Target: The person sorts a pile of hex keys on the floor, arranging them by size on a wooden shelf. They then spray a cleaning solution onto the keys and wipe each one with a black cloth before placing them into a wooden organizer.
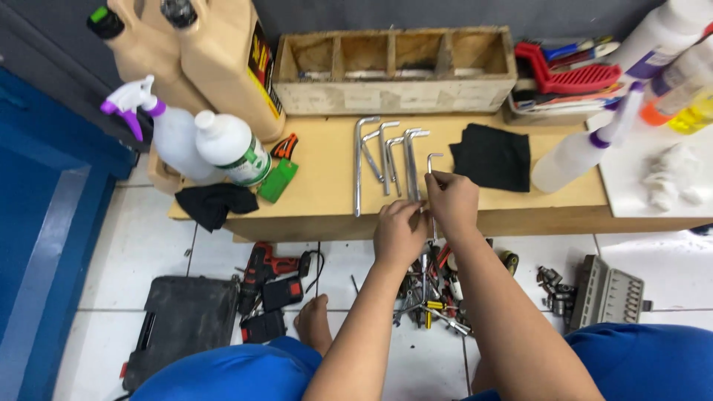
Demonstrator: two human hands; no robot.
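Along the desk's left edge stood tan jugs [223, 59], a spray bottle [167, 126] and a white, green-labelled bottle [232, 147]. Steel hex keys [386, 160] lay mid-desk. At the front edge, the left hand [399, 234] curled beside them, grip unclear; the right hand [451, 200] pinched one hex key [432, 165]. A black cloth [492, 156] lay just right.

A low wooden bench [327, 212] stands on a white tiled floor [134, 252] with dark grout lines. Behind it runs a dark grey wall [445, 13]. To the left, a blue panel [44, 193] with a paler blue band slants down beside the tiles. A white board [631, 193] lies over the bench's right end. The light is even and bright, with soft shadows under the bench.
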